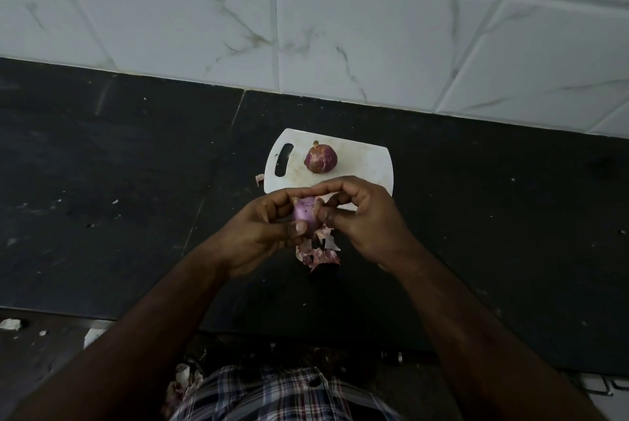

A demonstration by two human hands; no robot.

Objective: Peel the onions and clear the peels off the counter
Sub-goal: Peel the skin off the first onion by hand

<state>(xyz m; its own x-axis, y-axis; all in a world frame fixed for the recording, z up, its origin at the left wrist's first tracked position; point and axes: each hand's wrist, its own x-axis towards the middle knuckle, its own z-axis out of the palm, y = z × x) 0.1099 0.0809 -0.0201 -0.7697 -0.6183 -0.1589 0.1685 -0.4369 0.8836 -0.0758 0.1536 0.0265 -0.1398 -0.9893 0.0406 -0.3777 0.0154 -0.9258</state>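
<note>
Peeling mid-air over counter (pixel 136 165) | left hand (pixel 262 233) cradling half-bared onion (pixel 304 214), thumb pressed on | right hand (pixel 360 213) pinching loose skin | best tugged downward, onto peels (pixel 318 252) below | second onion (pixel 320 159) waiting on cutting board (pixel 367 162)

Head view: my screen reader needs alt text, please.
Both hands peel a purple onion over a black counter, left hand gripping it, right hand pinching skin. Peels lie below; another onion sits on a white cutting board.
</note>
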